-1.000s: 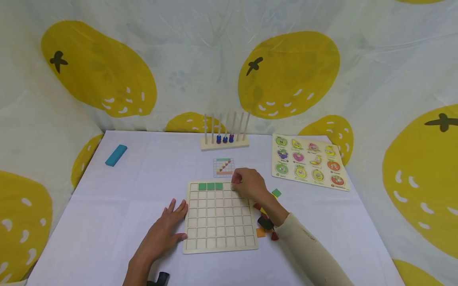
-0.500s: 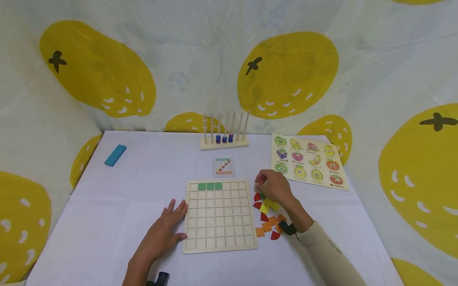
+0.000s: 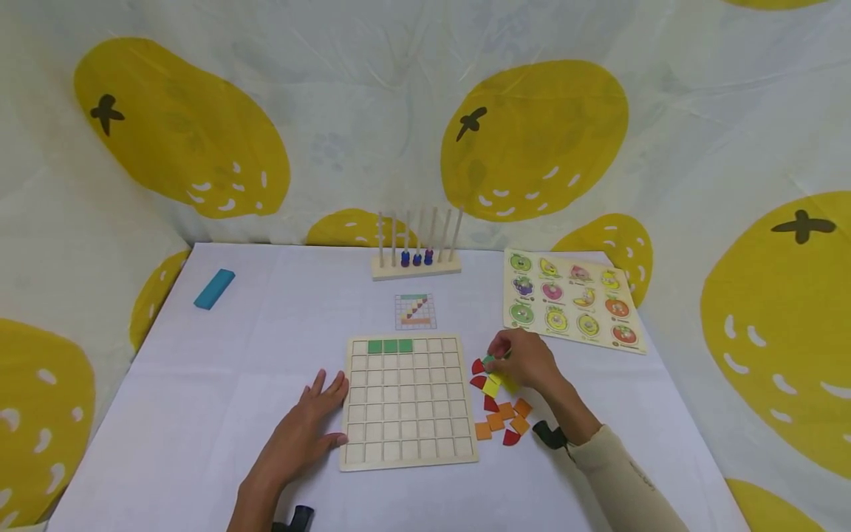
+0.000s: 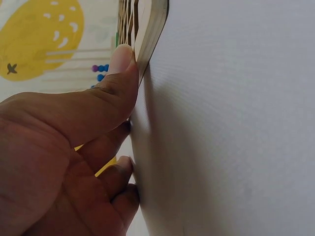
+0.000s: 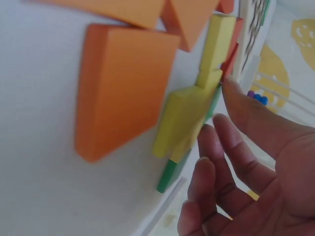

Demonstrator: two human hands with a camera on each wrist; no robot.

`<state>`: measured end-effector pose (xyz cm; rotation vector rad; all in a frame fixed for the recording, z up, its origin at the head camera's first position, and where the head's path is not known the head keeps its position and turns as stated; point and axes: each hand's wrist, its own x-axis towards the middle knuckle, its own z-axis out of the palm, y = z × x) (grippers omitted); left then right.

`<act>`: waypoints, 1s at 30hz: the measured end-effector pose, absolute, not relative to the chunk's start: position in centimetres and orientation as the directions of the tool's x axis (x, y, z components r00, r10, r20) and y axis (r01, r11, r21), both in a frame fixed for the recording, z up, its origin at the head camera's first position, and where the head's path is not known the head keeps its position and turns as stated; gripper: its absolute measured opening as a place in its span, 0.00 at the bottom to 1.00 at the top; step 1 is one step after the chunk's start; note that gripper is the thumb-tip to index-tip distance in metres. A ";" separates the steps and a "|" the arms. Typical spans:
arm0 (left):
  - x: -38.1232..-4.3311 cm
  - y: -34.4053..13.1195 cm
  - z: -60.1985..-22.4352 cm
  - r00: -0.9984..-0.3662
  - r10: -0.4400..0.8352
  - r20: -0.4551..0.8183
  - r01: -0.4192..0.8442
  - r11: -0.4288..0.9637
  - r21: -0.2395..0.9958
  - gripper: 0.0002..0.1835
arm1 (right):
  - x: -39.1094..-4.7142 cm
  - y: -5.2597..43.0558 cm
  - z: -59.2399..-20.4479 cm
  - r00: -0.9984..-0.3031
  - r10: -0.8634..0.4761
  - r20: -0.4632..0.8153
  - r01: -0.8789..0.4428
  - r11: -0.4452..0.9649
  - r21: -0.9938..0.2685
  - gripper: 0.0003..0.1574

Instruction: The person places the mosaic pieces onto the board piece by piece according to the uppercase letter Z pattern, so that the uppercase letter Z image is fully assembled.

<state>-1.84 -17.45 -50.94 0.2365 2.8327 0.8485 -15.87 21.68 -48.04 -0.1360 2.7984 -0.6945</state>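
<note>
A pale wooden grid board point(image 3: 410, 414) lies on the table, with three green square tiles point(image 3: 390, 346) in its top row. My left hand point(image 3: 299, 428) rests at the board's left side with fingers spread; in the left wrist view its thumb point(image 4: 121, 60) touches the board's edge. My right hand point(image 3: 530, 362) is over the loose pieces right of the board, thumb and forefinger at a green tile point(image 3: 488, 360). In the right wrist view these fingertips stand apart beside the green, with yellow tiles point(image 5: 189, 118) close by. Part of the pile is hidden under the hand.
Orange squares point(image 3: 496, 421) and red quarter-round pieces point(image 3: 511, 438) lie nearer me. Beyond the board are a pattern card point(image 3: 415, 312) and a peg stand point(image 3: 417, 270) with beads. A fruit puzzle board point(image 3: 575, 299) lies at back right, a teal block point(image 3: 214, 289) at back left.
From the board's top row, where it was a second ago, my right hand has moved right and down to the loose pieces. My left hand stays at the board's edge.
</note>
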 end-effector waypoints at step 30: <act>-1.9 -17.2 -50.8 -0.975 0.190 -0.116 0.096 0.830 0.550 0.54 | -17.8 18.8 -47.8 -0.982 -0.115 -0.150 -0.021 0.857 -0.515 0.10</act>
